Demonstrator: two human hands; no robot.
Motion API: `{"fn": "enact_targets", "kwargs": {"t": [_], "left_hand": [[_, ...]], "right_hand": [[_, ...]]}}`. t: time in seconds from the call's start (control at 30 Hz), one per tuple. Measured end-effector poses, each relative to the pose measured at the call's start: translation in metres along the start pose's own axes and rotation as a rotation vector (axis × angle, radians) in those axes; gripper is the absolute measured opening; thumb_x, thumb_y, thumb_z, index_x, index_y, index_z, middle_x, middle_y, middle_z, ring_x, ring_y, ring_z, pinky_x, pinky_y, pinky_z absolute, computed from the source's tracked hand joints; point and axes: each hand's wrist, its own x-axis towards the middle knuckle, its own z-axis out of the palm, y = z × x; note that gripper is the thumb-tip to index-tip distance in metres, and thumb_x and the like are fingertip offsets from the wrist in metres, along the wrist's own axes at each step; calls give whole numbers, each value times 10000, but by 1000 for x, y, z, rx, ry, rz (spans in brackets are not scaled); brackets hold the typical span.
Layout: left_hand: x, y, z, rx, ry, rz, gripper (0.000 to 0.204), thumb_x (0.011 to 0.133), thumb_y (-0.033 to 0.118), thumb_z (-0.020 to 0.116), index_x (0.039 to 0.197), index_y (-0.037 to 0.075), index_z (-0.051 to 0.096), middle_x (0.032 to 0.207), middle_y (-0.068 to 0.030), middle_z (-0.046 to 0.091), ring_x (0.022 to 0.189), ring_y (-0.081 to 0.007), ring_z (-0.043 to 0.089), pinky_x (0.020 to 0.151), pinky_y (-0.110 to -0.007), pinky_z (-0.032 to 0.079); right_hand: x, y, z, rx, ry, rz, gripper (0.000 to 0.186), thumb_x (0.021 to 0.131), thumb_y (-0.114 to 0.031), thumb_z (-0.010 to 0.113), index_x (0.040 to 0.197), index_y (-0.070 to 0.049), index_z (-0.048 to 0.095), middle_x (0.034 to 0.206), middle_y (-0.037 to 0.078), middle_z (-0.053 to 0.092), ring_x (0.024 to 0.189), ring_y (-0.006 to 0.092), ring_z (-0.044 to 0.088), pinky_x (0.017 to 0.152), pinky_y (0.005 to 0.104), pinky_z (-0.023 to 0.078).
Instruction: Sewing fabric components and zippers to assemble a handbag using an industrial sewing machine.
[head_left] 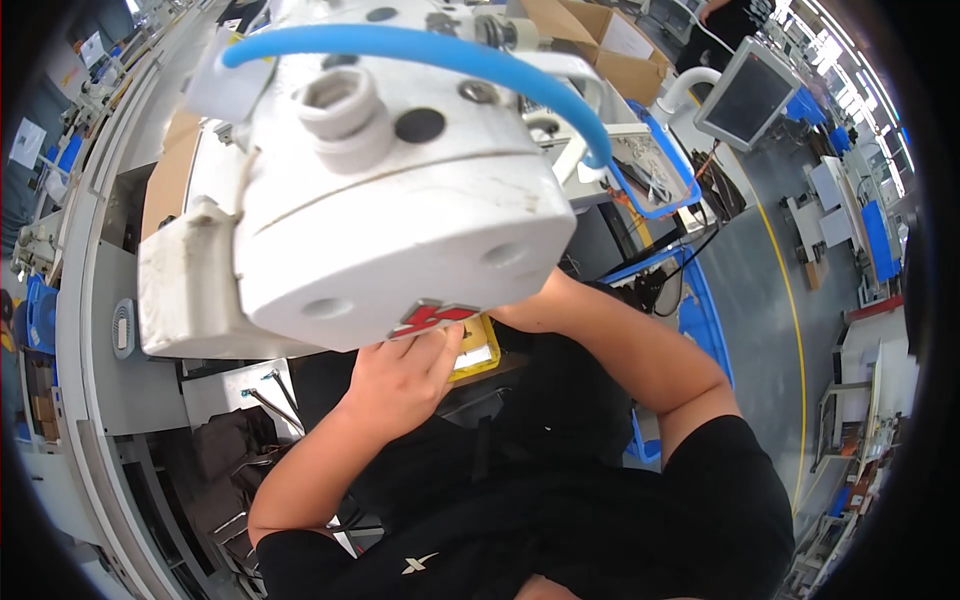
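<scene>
A large white industrial sewing machine head fills the upper middle, with a blue hose arched over it and a red emblem on its front. Just below its front edge is my left hand, fingers bent and tips hidden; what they hold cannot be seen. My right hand reaches under the machine's right side, its fingers out of sight behind the head. Between my hands, a yellow tray shows partly under the machine, with something white in it.
Blue-rimmed trays stand at right, beside an aisle with a yellow floor line. A monitor, open cardboard boxes and another person are at upper right. Dark cloth and a pale board lie lower left.
</scene>
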Motion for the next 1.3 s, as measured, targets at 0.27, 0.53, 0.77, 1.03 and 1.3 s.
{"fn": "enact_targets", "kwargs": {"t": [0.27,0.53,0.77,1.03,1.3], "left_hand": [[-22,3,0,-113,58,-62,512,702,292,836,1133,45,713,940,-24,605,847,-233,595,820,-417,451],[-46,10,27,-218,349,-202,449,679,322,885,1030,80,743,923,-34,599,812,-234,562,764,-406,439],[-40,-3,36,-280,247,-276,478,657,351,883,1074,168,736,1075,-61,613,983,-283,562,817,-415,424],[-46,-5,34,-317,78,-270,484,640,259,859,1091,178,705,1071,-59,590,991,-272,568,804,-408,427],[-47,-10,44,-455,208,-292,506,596,215,878,1062,139,696,1080,-101,588,1031,-319,577,904,-458,455]], "right_hand": [[-43,3,4,424,373,268,129,912,-91,690,990,-3,742,835,60,633,722,124,591,660,288,471],[-71,0,-2,110,103,28,259,865,21,660,1109,-35,728,899,66,653,731,194,631,658,296,499],[-49,9,8,-133,-106,-55,303,812,-51,699,1113,-54,661,902,113,649,756,316,660,644,399,528],[-43,31,26,-289,-62,-92,109,768,-136,749,866,-90,738,704,87,656,649,301,663,588,397,529],[-48,18,30,-140,-76,-45,213,740,-22,718,950,-55,723,737,112,673,657,308,660,590,380,521]]}}
